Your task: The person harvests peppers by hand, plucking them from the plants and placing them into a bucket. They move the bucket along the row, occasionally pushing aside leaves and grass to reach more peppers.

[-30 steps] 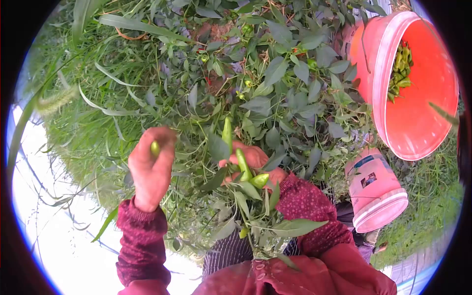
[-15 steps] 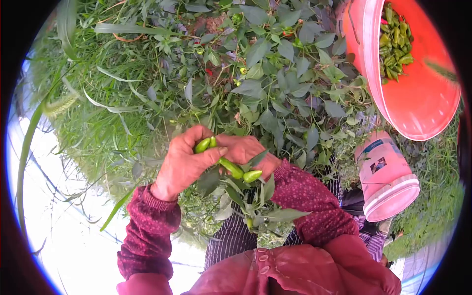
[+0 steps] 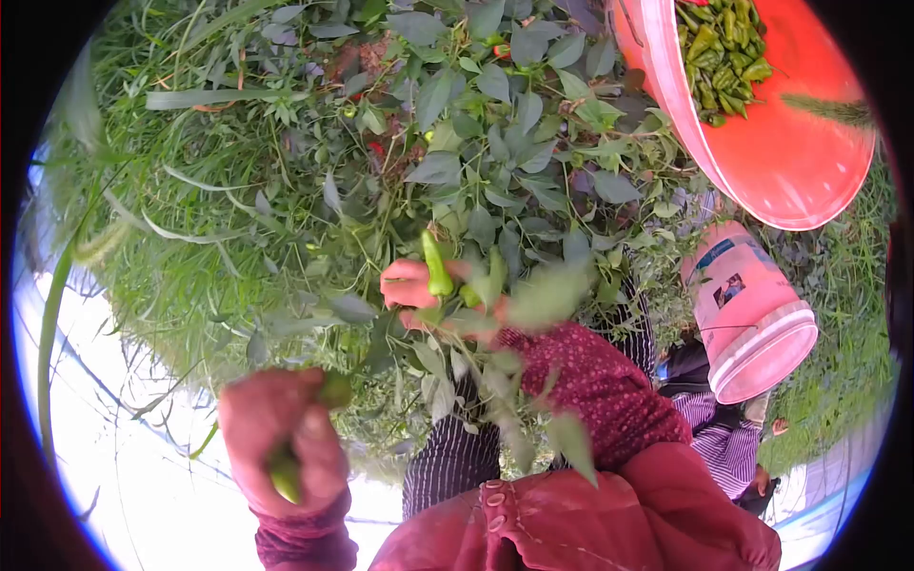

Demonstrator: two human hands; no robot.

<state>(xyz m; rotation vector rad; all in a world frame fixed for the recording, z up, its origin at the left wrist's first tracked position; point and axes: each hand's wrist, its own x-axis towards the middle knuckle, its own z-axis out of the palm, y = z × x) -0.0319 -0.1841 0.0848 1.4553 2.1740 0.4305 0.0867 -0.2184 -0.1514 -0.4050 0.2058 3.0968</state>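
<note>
My left hand [image 3: 286, 443], blurred by motion, is closed around green peppers at the lower left. One green pepper [image 3: 285, 478] pokes out below the fingers, and another [image 3: 335, 390] shows beside the fingertips. In the middle, my right hand [image 3: 407, 284] curls around a leafy pepper branch [image 3: 433, 357]. A pale green pepper [image 3: 435, 265] stands upright against its fingers, and a smaller one [image 3: 469, 296] is partly hidden by leaves. Just where the fingers meet the stem is covered by foliage.
A tilted red bucket [image 3: 809, 176] at the upper right holds many green peppers [image 3: 725, 62]. Below it lies a pink bucket [image 3: 738, 285] with a label. Pepper plants [image 3: 514, 143] and tall grass [image 3: 190, 209] surround me. Another person's striped clothing [image 3: 728, 457] shows at the lower right.
My left hand has moved away from my right hand, down and to the left, with green peppers in it. My right hand stays with the branch. The view has shifted slightly.
</note>
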